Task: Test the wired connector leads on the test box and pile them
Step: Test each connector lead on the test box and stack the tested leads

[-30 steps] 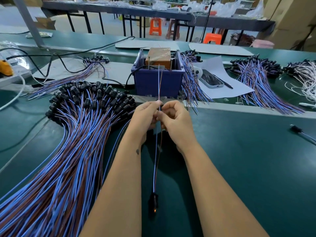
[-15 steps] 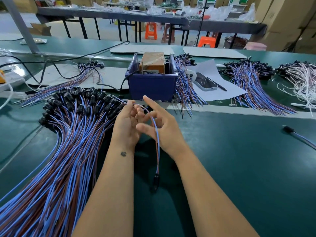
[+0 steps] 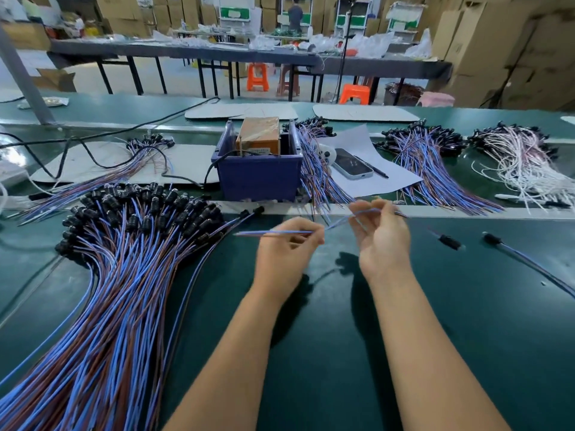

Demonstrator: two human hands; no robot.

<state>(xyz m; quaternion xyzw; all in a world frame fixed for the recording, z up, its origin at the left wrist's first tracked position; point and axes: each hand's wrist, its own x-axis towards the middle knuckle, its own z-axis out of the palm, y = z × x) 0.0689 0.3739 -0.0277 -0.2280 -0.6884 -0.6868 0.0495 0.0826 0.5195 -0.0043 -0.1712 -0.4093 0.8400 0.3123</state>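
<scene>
Both hands, left hand (image 3: 287, 244) and right hand (image 3: 381, 234), pinching one lead (image 3: 339, 221) over green counter (image 3: 466, 321); cardboard boxes (image 3: 504, 48) behind.

Lead pile (image 3: 102, 275) left of test box (image 3: 258, 169).

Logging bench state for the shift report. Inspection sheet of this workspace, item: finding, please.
Surface: dark green bench mat, pale strip along its far edge.
Job's things: blue test box holding an orange unit; big lead pile at left; one lead stretched between both hands.
Clutter: phone and pen on white paper; more lead bundles at right.
Grippers: left hand pinches the lead; right hand pinches it too.
Cables: black cable runs to the box.
Surroundings: tables, orange stools, cartons, a person far back.
</scene>
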